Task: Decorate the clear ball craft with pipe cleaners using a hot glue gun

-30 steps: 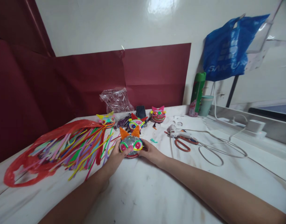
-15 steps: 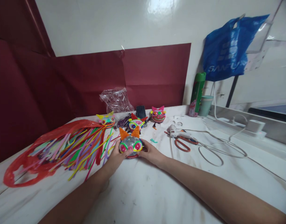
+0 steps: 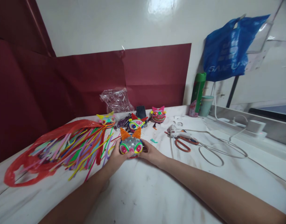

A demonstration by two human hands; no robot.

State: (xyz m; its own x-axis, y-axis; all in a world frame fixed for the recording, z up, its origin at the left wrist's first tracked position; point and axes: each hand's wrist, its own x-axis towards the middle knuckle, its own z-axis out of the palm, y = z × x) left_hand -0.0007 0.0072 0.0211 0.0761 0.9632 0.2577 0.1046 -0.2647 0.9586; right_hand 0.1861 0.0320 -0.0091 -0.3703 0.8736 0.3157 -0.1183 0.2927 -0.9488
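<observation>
A round grey craft head (image 3: pixel 131 143) with orange ears and pink eyes ringed in green and yellow is held between my two hands, low over the white table. My left hand (image 3: pixel 116 154) grips its left side, the thumb across the lower front. On the right side, my right hand (image 3: pixel 150 151) curls around it; some of its fingertips are hidden behind the head. Just behind stands a craft head with red ears (image 3: pixel 136 123). Farther back are one with pink ears (image 3: pixel 158 115) and one with yellow ears (image 3: pixel 106 119).
A red plastic bag (image 3: pixel 23 165) with many coloured pipe cleaners (image 3: pixel 79 149) lies left. Orange-handled scissors (image 3: pixel 183 145), a white glue gun (image 3: pixel 183 134) and looped cable (image 3: pixel 217 146) lie right. Behind are clear plastic wrap (image 3: pixel 117 100), a dark phone (image 3: pixel 141 112), a green can (image 3: pixel 197 95) and a cup (image 3: pixel 205 105).
The grey head has tipped slightly in my hands, its face and ears now angled a little differently. Both hands have stayed nearly in place.
</observation>
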